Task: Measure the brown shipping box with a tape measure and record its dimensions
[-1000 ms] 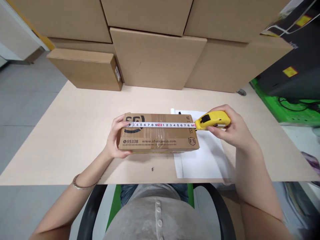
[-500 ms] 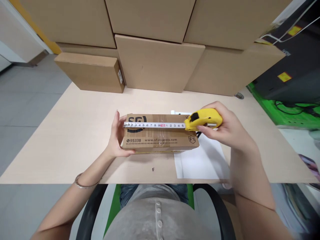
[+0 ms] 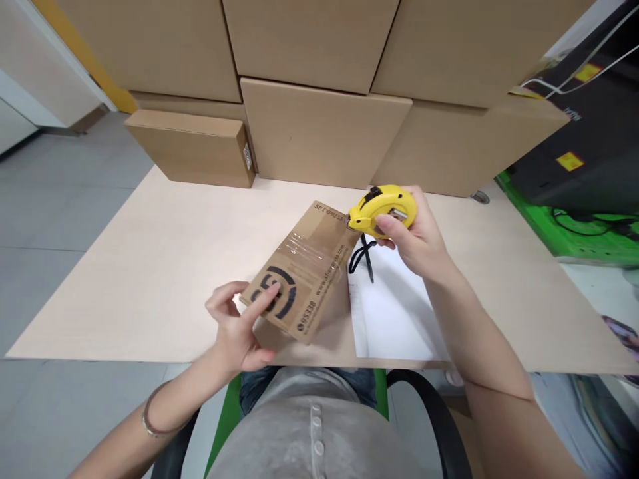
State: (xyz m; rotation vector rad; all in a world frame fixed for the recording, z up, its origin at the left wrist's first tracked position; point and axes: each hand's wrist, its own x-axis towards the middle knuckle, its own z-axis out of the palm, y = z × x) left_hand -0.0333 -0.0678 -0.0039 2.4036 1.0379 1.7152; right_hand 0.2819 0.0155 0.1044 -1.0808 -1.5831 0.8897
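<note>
A brown cardboard box [image 3: 304,266] with SF Express print and clear tape across it sits slantwise in front of me. My left hand [image 3: 242,326] is at its near left corner, the index finger on the printed top, the other fingers by the edge, the thumb spread away from it. A yellow tape measure [image 3: 384,211] is gripped in my right hand [image 3: 417,239], over the box's far right corner; no blade shows stretched out. Beside the box, a black pen [image 3: 368,259] with a dark loop [image 3: 355,258] lies on white paper [image 3: 399,313].
Large cardboard boxes [image 3: 324,133] are stacked along the back of the table [image 3: 164,266]. A smaller closed box [image 3: 194,150] stands at back left. At right, a black machine [image 3: 574,133] rests on a green surface [image 3: 534,216]. A phone [image 3: 619,327] lies at the right edge.
The box has turned from lengthwise to slantwise. The tape measure's blade has gone back in, and the right hand has moved up and left. The left hand has shifted onto the box's top.
</note>
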